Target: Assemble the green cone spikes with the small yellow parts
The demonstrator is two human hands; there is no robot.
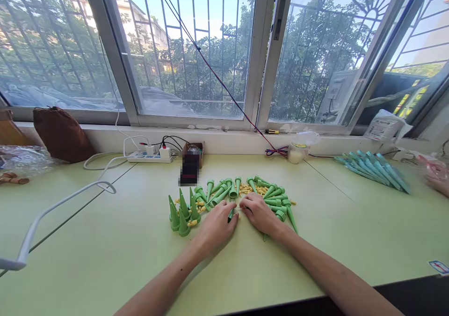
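L hand gripping green cone; R hand nearby; label text unreadable.

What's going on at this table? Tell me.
A person is working with small parts. The left hand has a tapered green plastic cone in its grip, and the right hand is close beside it, fingertips bunched; what they hold is too small to tell. Several green cones stand upright at the left, more lie loosely in an arc, and small yellow pieces are scattered among them.
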